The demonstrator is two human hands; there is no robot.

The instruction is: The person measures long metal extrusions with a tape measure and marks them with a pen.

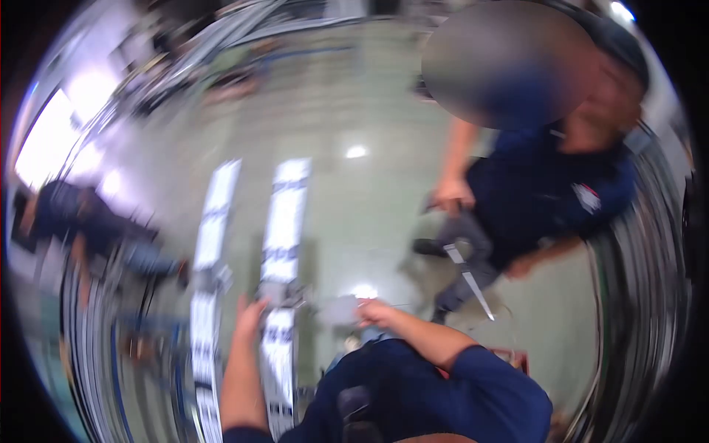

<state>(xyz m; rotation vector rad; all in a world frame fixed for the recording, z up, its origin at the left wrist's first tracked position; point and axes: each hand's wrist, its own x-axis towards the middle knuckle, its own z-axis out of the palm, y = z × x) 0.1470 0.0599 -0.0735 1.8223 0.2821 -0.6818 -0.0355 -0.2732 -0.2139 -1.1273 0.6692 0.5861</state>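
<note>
Two long white strips with dark markings run away from me, the left one (204,325) and the right one (286,221). A grey metal piece (279,293) lies across the right strip. My left hand (252,316) is at the left edge of that strip, beside the grey piece; blur hides its fingertips. To the right of the strips, my right hand (378,313) is closed on the edge of a pale flat piece (338,310). Another grey piece (214,279) sits on the left strip.
A co-worker in dark clothes (539,184) stands at the right, near a long thin silver object (471,284). Another person (96,221) is at the far left. Racks of long bars (650,295) line the right side. A blue-framed rack (148,354) stands lower left.
</note>
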